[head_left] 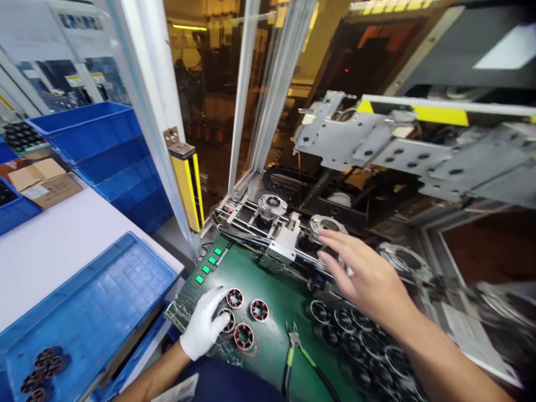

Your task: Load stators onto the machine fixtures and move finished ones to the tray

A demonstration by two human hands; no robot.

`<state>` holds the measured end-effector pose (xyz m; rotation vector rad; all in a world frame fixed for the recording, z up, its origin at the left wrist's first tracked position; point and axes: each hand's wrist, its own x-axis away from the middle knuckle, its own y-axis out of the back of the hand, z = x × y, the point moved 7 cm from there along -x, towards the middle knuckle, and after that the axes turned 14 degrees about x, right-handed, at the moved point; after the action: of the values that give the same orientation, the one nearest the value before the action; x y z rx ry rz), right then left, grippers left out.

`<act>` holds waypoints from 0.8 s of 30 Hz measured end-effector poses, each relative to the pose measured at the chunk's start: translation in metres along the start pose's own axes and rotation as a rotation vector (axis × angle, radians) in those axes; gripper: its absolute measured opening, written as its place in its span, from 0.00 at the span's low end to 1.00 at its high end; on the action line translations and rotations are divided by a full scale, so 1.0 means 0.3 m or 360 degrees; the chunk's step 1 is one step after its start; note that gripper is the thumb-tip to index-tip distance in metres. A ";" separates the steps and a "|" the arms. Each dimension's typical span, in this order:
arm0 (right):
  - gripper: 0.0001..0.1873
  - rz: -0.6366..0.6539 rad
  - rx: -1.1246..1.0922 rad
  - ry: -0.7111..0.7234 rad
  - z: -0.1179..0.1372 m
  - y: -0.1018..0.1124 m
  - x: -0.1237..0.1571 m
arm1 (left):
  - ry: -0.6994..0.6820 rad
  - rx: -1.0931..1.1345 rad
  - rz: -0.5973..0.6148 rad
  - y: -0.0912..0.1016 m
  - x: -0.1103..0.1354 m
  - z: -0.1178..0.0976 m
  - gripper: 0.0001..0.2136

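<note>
Gloved left hand [205,326] on stator [226,321] near mat edge [180,324]

four small round stators [243,319] with copper windings, lying flat in a cluster on green mat, one under gloved fingers. silver ring housing [328,226] seated upright-facing in machine fixture, just beyond bare fingertips; contact unclear.

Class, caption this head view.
Gloved left hand rests on stator coils; bare right hand reaches toward machine fixture.
</note>
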<state>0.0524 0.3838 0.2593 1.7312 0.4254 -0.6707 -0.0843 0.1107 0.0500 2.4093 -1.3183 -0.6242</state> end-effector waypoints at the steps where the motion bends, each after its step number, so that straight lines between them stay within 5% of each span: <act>1: 0.14 0.0072 -0.0039 -0.0047 0.022 0.031 0.066 | -0.0018 -0.0012 0.0011 0.003 -0.006 -0.002 0.24; 4: 0.13 0.0252 -0.0046 -0.0182 0.082 0.047 0.305 | -0.0039 0.0015 0.0046 0.007 -0.022 -0.005 0.23; 8: 0.11 0.0442 0.0129 -0.0292 0.130 -0.065 0.621 | -0.0036 0.0026 0.0055 0.012 -0.029 -0.007 0.21; 11: 0.14 0.0593 0.0258 -0.0355 0.147 -0.152 0.749 | 0.0015 0.0081 0.0054 0.022 -0.038 -0.013 0.20; 14: 0.14 0.0636 0.0254 -0.0357 0.174 -0.173 0.758 | 0.0162 0.0213 0.0024 0.043 -0.047 -0.010 0.21; 16: 0.14 0.0565 -0.0094 -0.0578 0.164 -0.148 0.729 | 0.0244 0.0199 0.0002 0.059 -0.044 -0.005 0.22; 21: 0.33 0.0844 -0.1615 -0.1873 0.028 -0.158 0.695 | 0.0198 -0.0124 0.0023 0.057 -0.005 0.016 0.25; 22: 0.37 0.0873 -0.1723 -0.1974 -0.015 -0.154 0.661 | 0.0162 -0.0199 0.0026 0.050 0.003 0.020 0.25; 24: 0.38 0.0826 -0.1610 -0.1801 -0.137 -0.139 0.536 | 0.0107 -0.0332 0.0018 0.038 0.015 0.028 0.24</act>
<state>0.1599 0.4240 0.1322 0.3087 -0.4343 -0.7407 -0.0948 0.1004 0.0472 2.2338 -1.1773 -0.6380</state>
